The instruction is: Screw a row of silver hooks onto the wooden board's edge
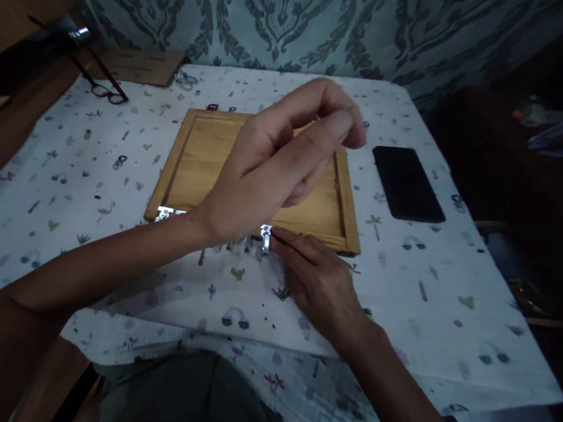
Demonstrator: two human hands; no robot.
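A framed wooden board (206, 155) lies flat on the table. Shiny metal hooks are fixed along its front edge, one at the left corner (164, 213) and one further right (265, 240); my left wrist partly covers the row between. Above the board my left hand (289, 147) is raised, its fingers curled and the thumb pressed against the index finger. Whatever that pinch holds, if anything, is hidden. My right hand (322, 280) rests at the front edge, its closed fingertips against the right-hand metal hook.
A black phone (409, 183) lies right of the board. Glasses (107, 89) and a piece of cardboard (140, 65) are at the back left, with a small clear bag (185, 79) beside the cardboard. A printed cloth (424, 336) covers the table and hangs over its front edge.
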